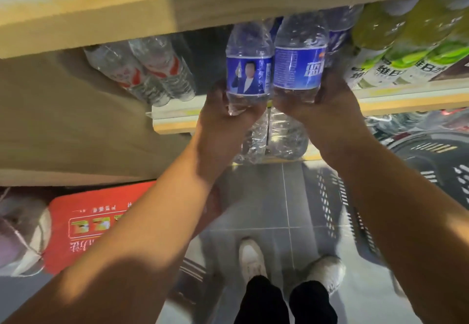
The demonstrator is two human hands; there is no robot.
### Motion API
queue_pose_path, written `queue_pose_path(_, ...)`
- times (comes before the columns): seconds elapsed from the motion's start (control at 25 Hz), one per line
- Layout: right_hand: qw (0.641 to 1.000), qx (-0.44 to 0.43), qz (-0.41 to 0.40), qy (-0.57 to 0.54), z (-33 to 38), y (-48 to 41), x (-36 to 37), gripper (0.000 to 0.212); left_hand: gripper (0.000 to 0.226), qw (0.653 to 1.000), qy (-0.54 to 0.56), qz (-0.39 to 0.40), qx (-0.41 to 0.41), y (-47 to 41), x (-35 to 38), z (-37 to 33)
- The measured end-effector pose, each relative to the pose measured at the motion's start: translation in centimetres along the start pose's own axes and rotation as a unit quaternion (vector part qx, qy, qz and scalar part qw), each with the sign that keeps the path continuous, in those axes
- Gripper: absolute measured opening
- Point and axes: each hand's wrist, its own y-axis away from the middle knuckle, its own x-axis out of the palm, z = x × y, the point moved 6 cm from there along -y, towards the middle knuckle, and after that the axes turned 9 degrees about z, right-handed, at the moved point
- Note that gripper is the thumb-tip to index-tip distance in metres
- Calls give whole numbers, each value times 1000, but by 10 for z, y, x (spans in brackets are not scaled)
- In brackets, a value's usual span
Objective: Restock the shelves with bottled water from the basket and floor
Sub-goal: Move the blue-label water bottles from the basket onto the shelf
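Two clear water bottles with blue labels are held up at the shelf front. My left hand (223,118) grips the base of the left bottle (248,67), whose label shows a figure. My right hand (322,102) grips the base of the right bottle (300,54). Both bottles lean into the shelf opening, above the wooden shelf edge (172,120). More blue-label bottles (340,29) stand behind them. The dark plastic basket (330,196) sits on the floor at lower right.
Red-label water bottles (142,72) stand on the shelf at left, green-label drinks (396,44) at right. An upper shelf board (101,19) overhangs. More water bottles (274,138) sit on a lower shelf. A red carton (96,219) lies on the grey tile floor, near my shoes.
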Motion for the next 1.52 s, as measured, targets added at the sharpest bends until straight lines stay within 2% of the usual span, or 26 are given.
queue_pose_path(0.08,999,-26,-42,7,2,-3,2,61,47,1000,-2,-28,5,-2,-5,3)
queue_pose_path(0.2,993,-26,-94,66,1,-6,6,80,53,998,8,-61,6,-6,-13,6)
queue_pose_path(0.4,983,-53,-142,108,9,-5,8,77,65,997,23,-75,9,-13,-24,12)
queue_pose_path(0.68,970,-109,-200,81,23,-21,17,74,59,998,34,-52,5,-1,-23,22)
queue_pose_path(1.04,965,-88,-238,64,0,-41,30,79,53,996,52,-66,0,7,-29,38)
queue_pose_path(1.2,958,-92,-262,75,-5,-51,29,87,53,996,52,-67,-6,8,-33,44)
queue_pose_path(1.52,948,-15,-281,148,-31,-56,29,93,59,995,37,-86,-13,-2,-37,47)
